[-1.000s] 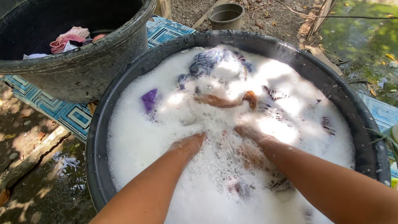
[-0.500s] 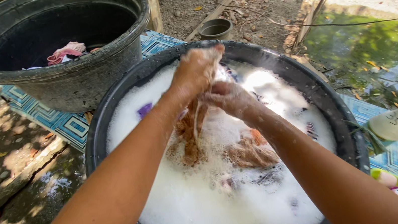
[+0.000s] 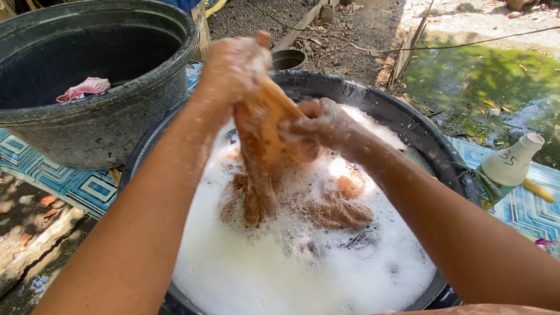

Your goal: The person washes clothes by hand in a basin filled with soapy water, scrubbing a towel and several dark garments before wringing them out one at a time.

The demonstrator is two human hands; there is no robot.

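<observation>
A wide black basin (image 3: 400, 118) full of white suds sits in front of me. My left hand (image 3: 232, 67) is raised above it, gripping the top of a wet brown cloth (image 3: 258, 153). Lower down the same cloth my right hand (image 3: 319, 125) is closed around it, and the cloth hangs in a twisted rope into the foam. More brown fabric (image 3: 333, 209) lies on the suds below my right hand. Both hands are covered in lather.
A second black tub (image 3: 77, 125) with a pink garment (image 3: 83, 88) stands at the back left on a blue patterned mat (image 3: 55, 179). A white bottle (image 3: 508, 163) lies at the right of the basin. A green puddle (image 3: 528, 91) spreads at the right.
Both hands came up out of the suds, took hold of the brown cloth and lifted it higher; the view has tilted and shifted a little.
</observation>
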